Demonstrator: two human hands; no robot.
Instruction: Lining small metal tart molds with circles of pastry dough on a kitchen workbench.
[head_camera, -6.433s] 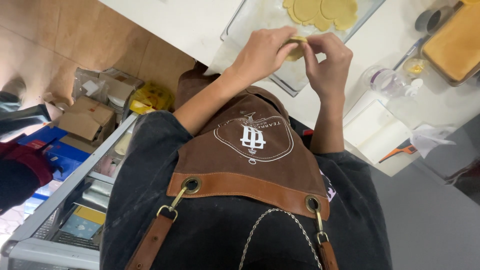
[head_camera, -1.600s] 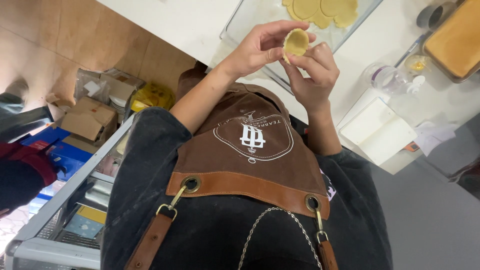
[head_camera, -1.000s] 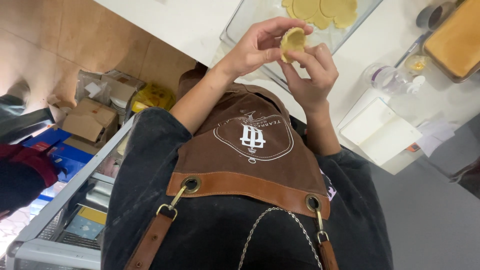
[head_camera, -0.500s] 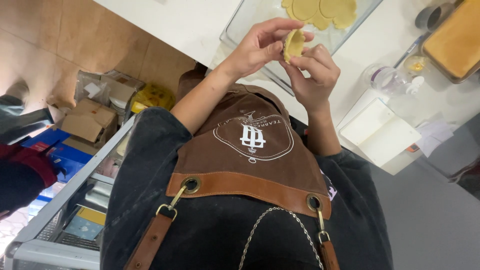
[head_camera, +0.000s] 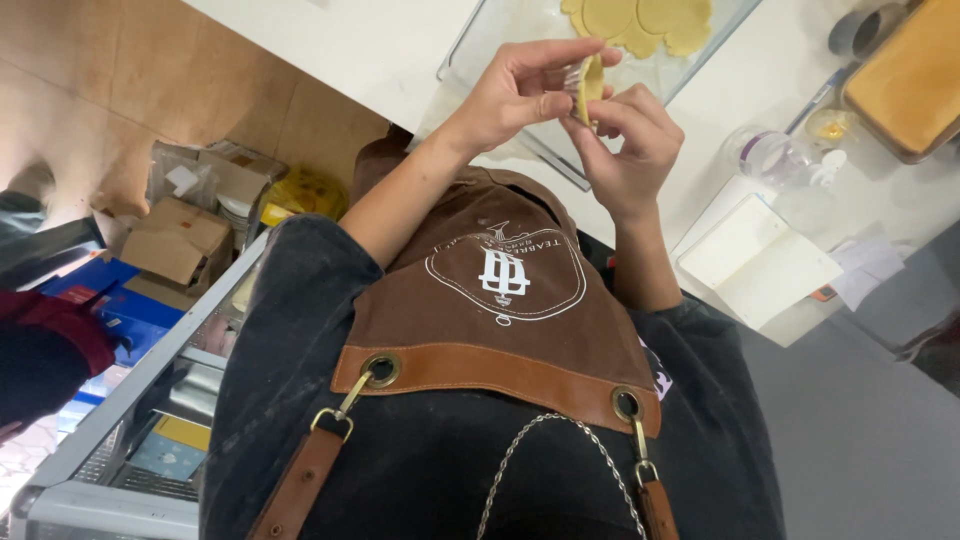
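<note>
The white bench (head_camera: 400, 50) carries a clear tray (head_camera: 700, 60) of rolled dough with round cutouts. Above its near edge, my left hand (head_camera: 515, 95) and right hand (head_camera: 630, 140) both pinch a small dough round (head_camera: 590, 85), held on edge between my fingertips.

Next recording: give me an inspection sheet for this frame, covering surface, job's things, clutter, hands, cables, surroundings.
Surface: white counter.
Job's things: small pale dough piece held edge-on above a clear tray; more pale dough rounds lie in the tray.
Clutter: white box, clear plastic bottle, tan loaf-shaped block.
Hands: left hand and right hand both pinch the dough piece; grip at the fingertips.
Cables: nothing seen.
Surroundings: cardboard boxes on the floor, metal rack, brown apron.
</note>
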